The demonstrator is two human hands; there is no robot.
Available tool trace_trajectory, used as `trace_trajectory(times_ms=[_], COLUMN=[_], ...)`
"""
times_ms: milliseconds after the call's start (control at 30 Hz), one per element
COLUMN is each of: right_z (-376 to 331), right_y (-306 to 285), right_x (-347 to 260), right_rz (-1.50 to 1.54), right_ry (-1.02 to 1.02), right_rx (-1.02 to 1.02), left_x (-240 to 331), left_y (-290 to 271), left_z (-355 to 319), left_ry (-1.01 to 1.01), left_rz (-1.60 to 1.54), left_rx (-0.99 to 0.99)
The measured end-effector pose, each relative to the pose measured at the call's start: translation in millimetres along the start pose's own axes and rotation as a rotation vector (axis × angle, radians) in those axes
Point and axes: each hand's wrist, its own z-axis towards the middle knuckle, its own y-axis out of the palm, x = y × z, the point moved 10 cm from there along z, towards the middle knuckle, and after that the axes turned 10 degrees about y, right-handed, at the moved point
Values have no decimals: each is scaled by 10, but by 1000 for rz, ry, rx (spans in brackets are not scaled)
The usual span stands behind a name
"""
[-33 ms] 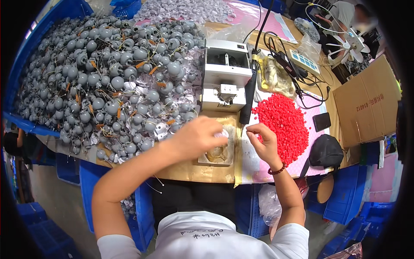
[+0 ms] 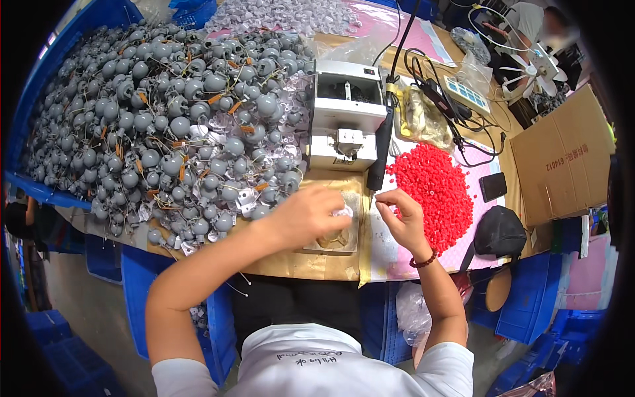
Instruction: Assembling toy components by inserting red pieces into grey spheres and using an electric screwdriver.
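My left hand (image 2: 307,217) is closed on a small white plastic piece (image 2: 344,211), which pokes out past its fingertips. It hovers over a shallow square tray (image 2: 352,236) with a brownish round form inside, partly covered by the hand. To the right, my right hand (image 2: 403,217) has its thumb and index finger brought together; anything between them is too small to make out. Beside that hand spreads a heap of small red plastic parts (image 2: 433,192). Just beyond the tray stands a white bench machine (image 2: 347,116) with a small metal block on its front.
A large pile of grey ball-shaped fittings with wires (image 2: 152,122) covers the left, within a blue bin (image 2: 40,182). Black cables (image 2: 433,86), a phone (image 2: 493,186), a black pouch (image 2: 501,231) and a cardboard box (image 2: 565,159) lie on the right. A fan (image 2: 532,73) and another person are at far right.
My left hand has dropped slightly nearer with the white piece, covering more of the tray's round form. My right hand has barely shifted.
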Motion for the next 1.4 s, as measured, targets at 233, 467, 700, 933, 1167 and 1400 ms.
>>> trace_trajectory(times_ms=[233,467,700,933,1167,1400], right_z=[-68,-104,-112,-231,-242,-261], right_y=[168,533,885,1016,1054,1058], right_x=[-45,-55,-325,-407,-432,-378], right_rz=[-21,33,-195,-407,-472,-468], right_ry=[-66,-74,-417,-564,-513,-481], right_rx=[-55,-83,-86,-132,-115,-71], left_x=[41,-140,5,-105,-457,-787], left_y=[595,628,362,-72,-84,-705], left_z=[-329,-436,-506,-841,-951,-1119], left_ry=[12,-333,-498,-601,-673,-932], left_rz=[165,40,34,461,477,-246], left_rx=[-35,57,280,290,291,748])
